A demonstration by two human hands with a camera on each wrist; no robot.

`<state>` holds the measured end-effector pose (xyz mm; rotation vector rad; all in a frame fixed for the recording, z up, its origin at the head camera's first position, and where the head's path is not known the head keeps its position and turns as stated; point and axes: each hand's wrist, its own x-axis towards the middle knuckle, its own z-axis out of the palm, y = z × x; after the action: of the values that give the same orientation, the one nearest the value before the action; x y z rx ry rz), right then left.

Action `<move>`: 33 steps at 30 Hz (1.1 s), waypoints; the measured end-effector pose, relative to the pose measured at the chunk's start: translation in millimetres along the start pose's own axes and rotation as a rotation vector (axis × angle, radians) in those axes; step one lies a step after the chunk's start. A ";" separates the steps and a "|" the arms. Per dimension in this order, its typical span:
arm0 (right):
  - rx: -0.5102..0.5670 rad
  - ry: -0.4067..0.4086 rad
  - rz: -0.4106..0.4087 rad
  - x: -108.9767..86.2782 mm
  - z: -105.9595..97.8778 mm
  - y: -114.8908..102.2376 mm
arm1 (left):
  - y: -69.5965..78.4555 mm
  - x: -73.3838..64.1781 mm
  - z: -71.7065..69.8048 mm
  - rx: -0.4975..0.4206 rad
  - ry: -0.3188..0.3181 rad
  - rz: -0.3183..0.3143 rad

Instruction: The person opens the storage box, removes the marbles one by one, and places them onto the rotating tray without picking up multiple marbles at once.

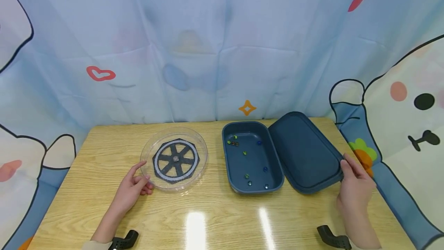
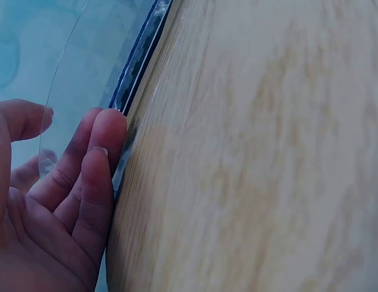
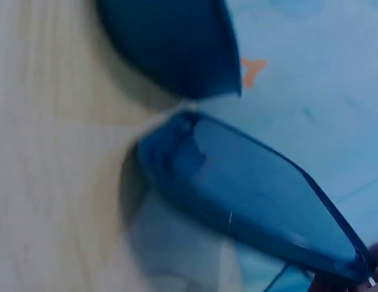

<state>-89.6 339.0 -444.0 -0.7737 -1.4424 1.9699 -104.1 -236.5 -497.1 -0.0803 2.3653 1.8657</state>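
A clear round dish (image 1: 202, 155) with a dark six-spoked wheel (image 1: 175, 160) showing inside its outline lies on the table's left half. My left hand (image 1: 133, 186) touches its near-left edge, index finger and thumb spread along the rim. Relaxed fingers (image 2: 94, 188) lie against its side in the left wrist view. On the right, my right hand (image 1: 355, 184) grips the edge of a dark blue rectangular lid (image 1: 305, 153), tilted with that side raised. Beside the lid stands a dark blue rectangular box (image 1: 254, 165); several small glass marbles (image 1: 244, 152) are scattered on its floor.
The wooden table (image 1: 215, 219) ends at a light blue printed curtain (image 1: 194, 68) behind it. Black wrist straps (image 1: 125, 239) show at both wrists. The lid's left side is close against the box's right rim.
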 end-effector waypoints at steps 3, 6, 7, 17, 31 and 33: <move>-0.109 0.007 0.000 8.8 -9.6 4.5 | -1.2 0.4 -2.4 -0.016 -0.002 -0.004; -0.311 -0.010 0.007 16.6 -21.7 5.6 | -3.0 1.5 -2.2 -0.037 -0.008 -0.007; -0.399 -0.027 0.009 18.7 -25.6 6.1 | -3.8 1.8 -2.2 -0.041 -0.009 -0.006; -1.040 -0.239 -0.060 33.1 -48.6 8.7 | -8.0 3.2 -5.3 -0.072 -0.016 0.020; -1.025 -0.360 -0.254 17.2 -20.6 -6.0 | -8.5 1.1 -3.8 -0.092 0.002 0.002; -1.009 -0.392 -0.283 11.7 -11.0 -9.3 | -9.7 0.8 -4.2 -0.092 0.004 -0.003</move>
<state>-88.3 356.8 -439.2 -0.5096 -2.6628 1.1264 -104.0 -242.8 -505.6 -0.0968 2.2793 1.9745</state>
